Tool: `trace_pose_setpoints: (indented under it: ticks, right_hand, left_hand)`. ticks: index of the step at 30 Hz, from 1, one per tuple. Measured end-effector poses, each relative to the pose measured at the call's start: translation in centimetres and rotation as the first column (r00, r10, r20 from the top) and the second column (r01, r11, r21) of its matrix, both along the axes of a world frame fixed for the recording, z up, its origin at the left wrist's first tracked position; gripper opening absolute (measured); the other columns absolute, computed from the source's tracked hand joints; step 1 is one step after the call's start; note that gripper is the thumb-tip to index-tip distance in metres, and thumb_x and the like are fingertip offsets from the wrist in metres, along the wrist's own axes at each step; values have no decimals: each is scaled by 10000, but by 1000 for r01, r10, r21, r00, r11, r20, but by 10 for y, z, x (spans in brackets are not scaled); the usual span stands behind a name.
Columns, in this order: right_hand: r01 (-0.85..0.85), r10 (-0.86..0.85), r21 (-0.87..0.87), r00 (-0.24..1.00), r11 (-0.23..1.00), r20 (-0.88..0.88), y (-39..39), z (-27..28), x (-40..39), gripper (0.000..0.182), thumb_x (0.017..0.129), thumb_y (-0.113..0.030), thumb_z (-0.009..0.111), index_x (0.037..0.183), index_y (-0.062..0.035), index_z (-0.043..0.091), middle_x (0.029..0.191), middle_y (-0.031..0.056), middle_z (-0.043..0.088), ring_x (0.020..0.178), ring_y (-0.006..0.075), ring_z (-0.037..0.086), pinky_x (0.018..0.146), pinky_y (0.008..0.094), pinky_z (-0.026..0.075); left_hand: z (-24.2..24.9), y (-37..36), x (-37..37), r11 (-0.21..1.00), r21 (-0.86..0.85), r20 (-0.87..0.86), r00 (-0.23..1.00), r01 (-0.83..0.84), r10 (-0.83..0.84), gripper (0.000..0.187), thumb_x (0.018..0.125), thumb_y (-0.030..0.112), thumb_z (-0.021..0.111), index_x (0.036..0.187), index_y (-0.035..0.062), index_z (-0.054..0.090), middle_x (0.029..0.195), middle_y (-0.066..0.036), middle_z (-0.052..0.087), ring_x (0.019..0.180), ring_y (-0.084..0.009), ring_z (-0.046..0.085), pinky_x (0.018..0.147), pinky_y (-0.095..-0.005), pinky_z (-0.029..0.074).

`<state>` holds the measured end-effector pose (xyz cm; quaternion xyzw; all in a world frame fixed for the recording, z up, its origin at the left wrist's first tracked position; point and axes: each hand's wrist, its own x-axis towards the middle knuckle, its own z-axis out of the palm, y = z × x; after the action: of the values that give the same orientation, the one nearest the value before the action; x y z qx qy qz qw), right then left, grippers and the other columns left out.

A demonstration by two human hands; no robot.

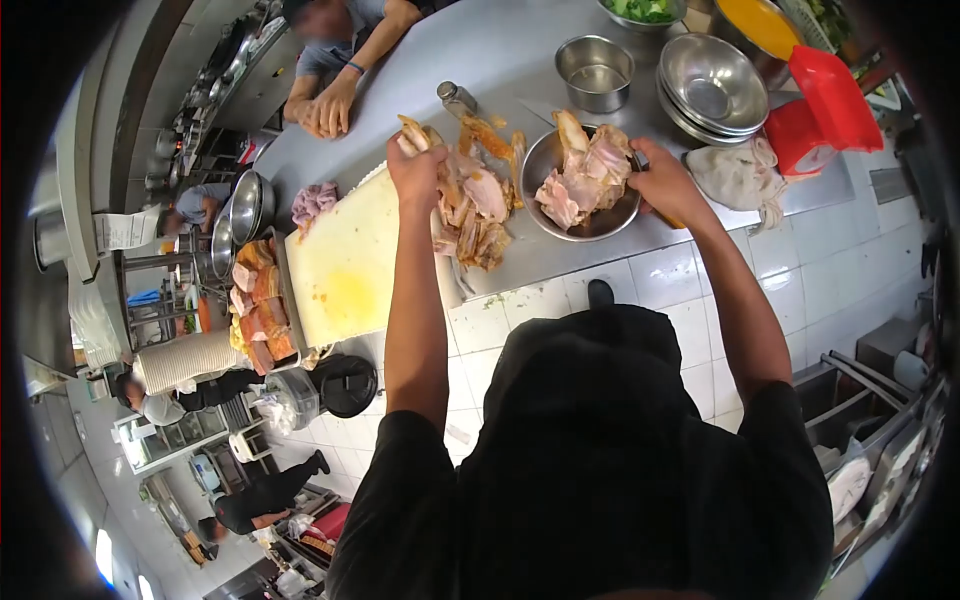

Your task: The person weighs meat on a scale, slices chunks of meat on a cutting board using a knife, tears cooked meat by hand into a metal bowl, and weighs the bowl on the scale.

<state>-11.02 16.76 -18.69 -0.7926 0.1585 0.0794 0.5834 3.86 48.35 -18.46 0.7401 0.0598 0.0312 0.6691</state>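
My left hand (418, 175) is closed on a pale piece of bone-in meat (415, 128) at the left edge of a meat pile. That pile of cut meat (486, 198) lies on the steel table beside the cutting board (345, 265). A steel bowl (568, 234) holds several chunks of bony meat (597, 172), one with a bone end sticking up over the far rim. At the bowl's right side, my right hand (666, 180) grips the rim, thumb and fingers partly hidden.
Beyond the bowl stand an empty steel pot (595, 75), stacked bowls (712, 85) and a red scale (815, 120). A cloth (735, 178) lies to the right. Across the steel table (470, 45), a person's hands (328, 108) rest. A meat tray (290, 300) adjoins the board.
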Motion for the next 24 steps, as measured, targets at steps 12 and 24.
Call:
trace_pose_setpoints:
  ticks: [12, 24]
  right_hand:
    - [-2, 2, 0, 999, 1000, -50, 1, 5, 0, 565, 742, -41, 558, 1292, 16, 446, 851, 145, 618, 536, 190, 596, 468, 298, 497]
    - [-4, 6, 42, 999, 999, -42, 3, 13, -3, 530, 730, -31, 549, 1251, 43, 489, 1030, 189, 617, 622, 221, 639, 499, 304, 526]
  left_hand:
    - [97, -89, -72, 914, -291, 32, 958, 282, -285, 626, 686, -61, 685, 1243, 8, 408, 1050, -107, 558, 884, -232, 613, 732, -356, 542]
    - [19, -138, -142, 624, 749, 84, 902, 223, -423, 1132, 624, 531, 799, 1462, 50, 210, 1470, -270, 197, 1373, -456, 155, 1078, -619, 129]
